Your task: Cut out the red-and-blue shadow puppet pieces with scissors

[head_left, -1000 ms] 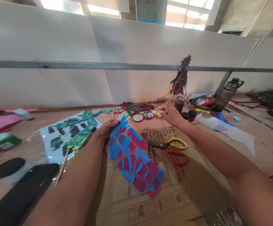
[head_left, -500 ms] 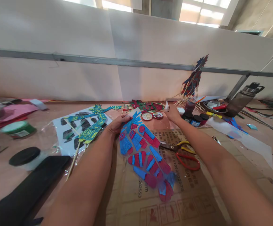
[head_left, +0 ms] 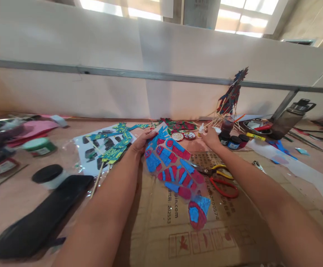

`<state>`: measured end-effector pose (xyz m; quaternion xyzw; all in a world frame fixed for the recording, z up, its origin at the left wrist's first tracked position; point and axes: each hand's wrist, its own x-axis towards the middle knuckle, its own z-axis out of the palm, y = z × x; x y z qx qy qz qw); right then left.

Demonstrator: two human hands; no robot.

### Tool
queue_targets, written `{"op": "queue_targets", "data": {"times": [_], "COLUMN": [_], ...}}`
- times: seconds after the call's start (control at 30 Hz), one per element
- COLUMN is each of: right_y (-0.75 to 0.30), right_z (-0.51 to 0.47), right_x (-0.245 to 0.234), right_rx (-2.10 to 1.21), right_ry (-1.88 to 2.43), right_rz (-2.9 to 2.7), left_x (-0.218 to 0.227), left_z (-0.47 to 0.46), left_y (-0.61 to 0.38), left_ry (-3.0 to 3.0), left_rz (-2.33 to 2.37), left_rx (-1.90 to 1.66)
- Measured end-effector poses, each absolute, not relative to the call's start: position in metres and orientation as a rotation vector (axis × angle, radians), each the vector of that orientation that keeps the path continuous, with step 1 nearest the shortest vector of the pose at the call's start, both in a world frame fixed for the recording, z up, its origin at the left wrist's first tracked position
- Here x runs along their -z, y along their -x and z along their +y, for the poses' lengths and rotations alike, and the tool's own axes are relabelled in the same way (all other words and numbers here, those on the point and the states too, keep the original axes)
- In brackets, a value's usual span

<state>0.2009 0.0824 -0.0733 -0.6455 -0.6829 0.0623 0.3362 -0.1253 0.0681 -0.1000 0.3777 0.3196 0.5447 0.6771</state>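
My left hand (head_left: 143, 140) is closed, pinching the upper left edge of a translucent sheet (head_left: 175, 157) painted with blue and crimson figure parts. The sheet tilts above a piece of cardboard (head_left: 150, 230). At the back, my right hand (head_left: 210, 138) is beside a small white nozzle bottle (head_left: 201, 129) standing upright. Its thumb and fingers look apart, with the bottle just left of them; whether they touch it is hard to tell. Left of that bottle lie two shallow dishes, one of pale beads (head_left: 177, 137) and one of red and white bits (head_left: 189, 135).
Scissors (head_left: 219, 178) with red and yellow handles lie on the cardboard. Paint jars (head_left: 234, 142) and a water bottle (head_left: 290, 118) stand at right. Green-yellow painted figures (head_left: 116, 146) on sticks, a black-lidded jar (head_left: 48, 176) and a black flat object (head_left: 50, 215) are at left.
My right hand has shifted right of the small bottle, whose lower part now shows. The sheet's lower end has swung up slightly. The whole view has moved a little.
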Motion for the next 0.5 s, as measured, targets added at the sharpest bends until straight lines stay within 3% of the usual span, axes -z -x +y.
{"op": "queue_targets", "data": {"times": [0.17,0.37,0.5], "right_y": [-0.207,-0.215,-0.212], "right_z": [0.030,-0.015,-0.024], "right_x": [0.063,0.057,0.057], "right_rx": [-0.294,-0.973,-1.097], "right_ry": [1.509,1.230,1.264], "right_rz": [-1.776,-1.804,-1.776], "left_x": [0.090,0.065,0.050], "left_z": [0.065,0.064,0.063], "left_y": [0.115,0.105,0.097], "left_ry": [-0.815,-0.829,-0.815], "left_rz": [0.754,0.778,0.818], "left_rx": [-1.322,-1.335,-1.362]}}
